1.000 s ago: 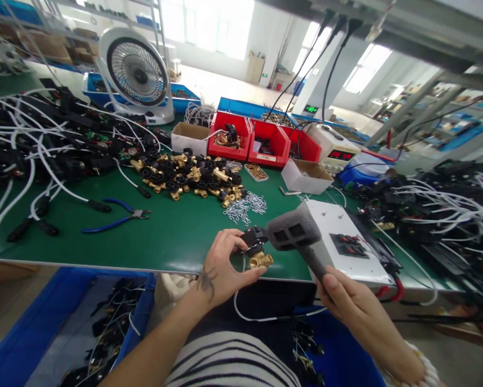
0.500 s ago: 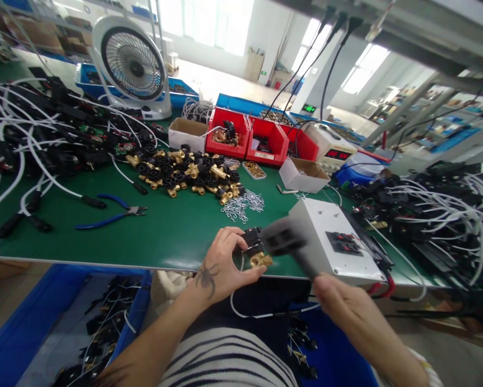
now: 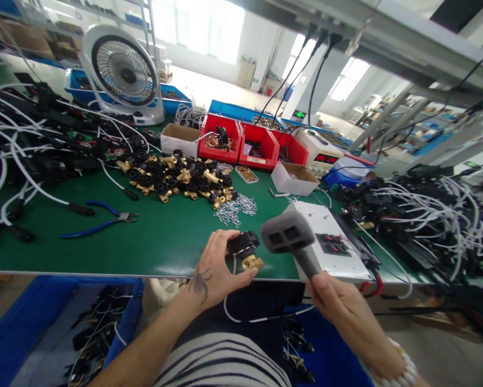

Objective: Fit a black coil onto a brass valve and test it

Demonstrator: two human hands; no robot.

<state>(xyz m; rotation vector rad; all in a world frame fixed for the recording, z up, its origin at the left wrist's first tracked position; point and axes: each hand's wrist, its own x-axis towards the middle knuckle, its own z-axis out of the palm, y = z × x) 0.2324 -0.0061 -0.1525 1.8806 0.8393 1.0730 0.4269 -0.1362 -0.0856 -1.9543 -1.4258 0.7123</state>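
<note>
Left hand (image 3: pixel 215 269) pinches a black-and-brass valve (image 3: pixel 244 251) over the green bench (image 3: pixel 161 236) edge; right hand (image 3: pixel 338 306) grips a grey mallet (image 3: pixel 284 234) by its handle beside it. Valve looks dense, rigid; smooth brass likely slippery, so hold the black body.

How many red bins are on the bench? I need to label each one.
3, in a row at the back of the bench: left bin, middle bin, right bin, partly hidden behind the white meter. More may be hidden.
</note>
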